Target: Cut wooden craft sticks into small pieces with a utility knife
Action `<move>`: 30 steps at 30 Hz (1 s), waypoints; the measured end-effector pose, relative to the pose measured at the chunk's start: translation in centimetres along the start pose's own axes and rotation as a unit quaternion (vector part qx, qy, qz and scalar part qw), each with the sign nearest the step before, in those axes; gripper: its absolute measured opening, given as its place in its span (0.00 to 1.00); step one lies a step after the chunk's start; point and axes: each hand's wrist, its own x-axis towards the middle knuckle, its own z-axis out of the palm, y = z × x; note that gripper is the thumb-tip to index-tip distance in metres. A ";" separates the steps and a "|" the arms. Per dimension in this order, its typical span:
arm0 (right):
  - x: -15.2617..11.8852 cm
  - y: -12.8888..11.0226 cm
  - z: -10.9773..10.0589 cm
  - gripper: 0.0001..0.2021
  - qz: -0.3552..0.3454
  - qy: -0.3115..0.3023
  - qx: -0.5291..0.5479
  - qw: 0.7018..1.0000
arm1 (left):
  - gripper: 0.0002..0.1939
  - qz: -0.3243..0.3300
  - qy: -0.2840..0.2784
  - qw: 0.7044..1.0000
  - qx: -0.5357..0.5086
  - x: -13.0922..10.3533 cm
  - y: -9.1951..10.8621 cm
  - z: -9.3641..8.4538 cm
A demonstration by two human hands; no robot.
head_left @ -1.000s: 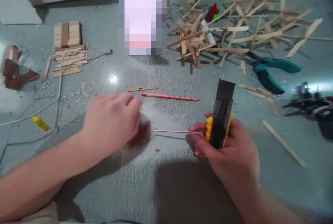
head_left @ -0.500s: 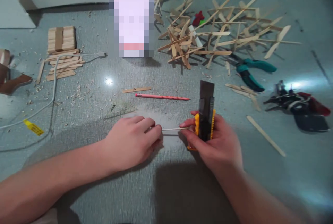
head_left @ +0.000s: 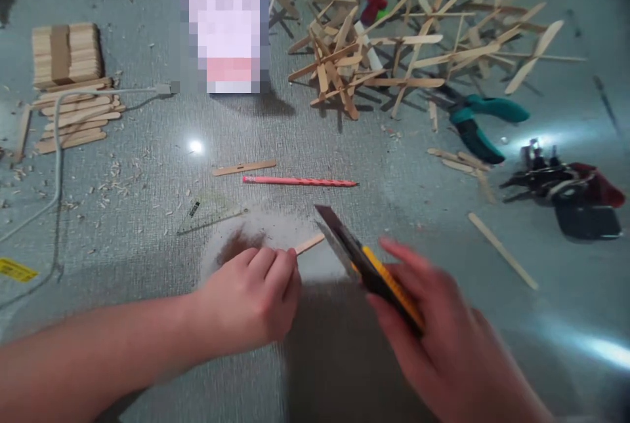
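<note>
My left hand (head_left: pixel 256 295) is closed on a wooden craft stick (head_left: pixel 310 244), whose far end pokes out to the right past the knuckles. In my right hand (head_left: pixel 433 324) is a yellow and black utility knife (head_left: pixel 388 282), its wide dark blade slanting up and left toward the stick's tip. Motion blurs the right fingers a little. Just beyond the hands lie a red pencil (head_left: pixel 300 181), a craft stick with a small slot (head_left: pixel 245 168) and a clear set square (head_left: pixel 211 213). A pale, dusty patch with a brown smudge (head_left: pixel 241 242) shows behind my left hand.
Crossed craft sticks (head_left: pixel 339 69) spread over the back right, beside teal-handled pliers (head_left: pixel 475 121) and a bunch of keys (head_left: pixel 561 180). A loose stick (head_left: pixel 502 250) lies at right. Stacked sticks (head_left: pixel 66 56), a white cable (head_left: pixel 58 121) and wood chips are at left.
My right hand has let go of the stick's end and drawn back toward me. The knife has tipped from upright to slanting left. The stick now angles upward, and the view has shifted.
</note>
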 end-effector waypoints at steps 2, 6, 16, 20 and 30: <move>-1.4 -0.6 0.4 0.26 -0.057 0.002 -0.022 0.998 | 0.08 -0.014 -0.001 1.000 -0.022 -0.1 0.1 0.3; -3.0 -0.9 1.6 0.29 -0.093 -0.047 -0.019 0.994 | 0.09 -0.024 0.004 0.999 -0.038 0.0 0.2 0.4; -3.4 -0.8 2.1 0.33 -0.102 -0.062 -0.005 0.993 | 0.09 0.013 -0.015 1.000 -0.011 0.2 -0.1 -0.1; -3.6 -0.7 2.3 0.31 -0.107 -0.064 -0.009 0.992 | 0.09 0.018 -0.048 0.999 0.003 0.5 -0.6 -0.2; -3.0 -1.1 2.5 0.31 -0.108 -0.074 -0.013 0.991 | 0.10 0.049 -0.037 0.998 0.030 1.2 -1.0 -0.1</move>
